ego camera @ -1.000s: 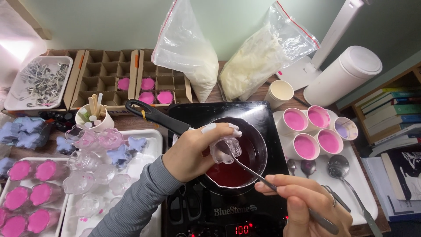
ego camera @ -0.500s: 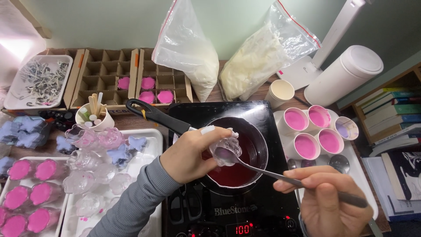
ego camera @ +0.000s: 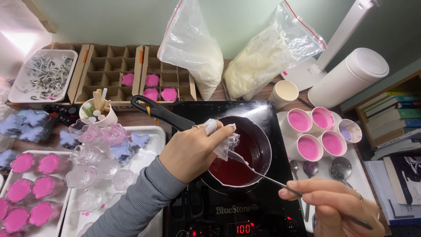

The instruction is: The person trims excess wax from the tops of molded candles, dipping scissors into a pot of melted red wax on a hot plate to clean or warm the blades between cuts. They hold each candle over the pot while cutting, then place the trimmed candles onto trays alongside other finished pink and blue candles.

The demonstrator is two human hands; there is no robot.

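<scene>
Left hand (ego camera: 190, 151) was closed around a small clear mould (ego camera: 226, 142), fingers wrapped over its top, holding it tilted above the near-left rim of the saucepan (ego camera: 239, 156). Right hand (ego camera: 333, 206) was pinched shut on the handle end of a long metal spoon (ego camera: 263, 175), well off the pan's near-right side; the spoon ran up-left and its bowl sat under or inside the mould's mouth, can't tell which.

Saucepan sat on a black induction hob (ego camera: 263, 219), dark red liquid inside, black handle pointing away to the pan's far left.

Around the pan:
- Right of it: a white tray (ego camera: 359, 180) with four white cups (ego camera: 315, 134) full of pink stuff, one cup with lilac fill, plus two spare spoons just near-right of the pan.
- Beyond it: two clear plastic bags (ego camera: 193, 48) of white flakes, a small paper cup (ego camera: 284, 93) and a white cylindrical canister (ego camera: 348, 77) further right.
- Far left of it: cardboard divider boxes (ego camera: 109, 70), a few cells holding pink discs; a cup of wooden sticks (ego camera: 98, 112) just past the handle tip.
- Left of it: white trays (ego camera: 151, 131) carrying clear moulds, some empty, some filled pink, with blue flower-shaped pieces beside them.
- Farthest left: a tray of metal wick tabs (ego camera: 41, 77).
</scene>
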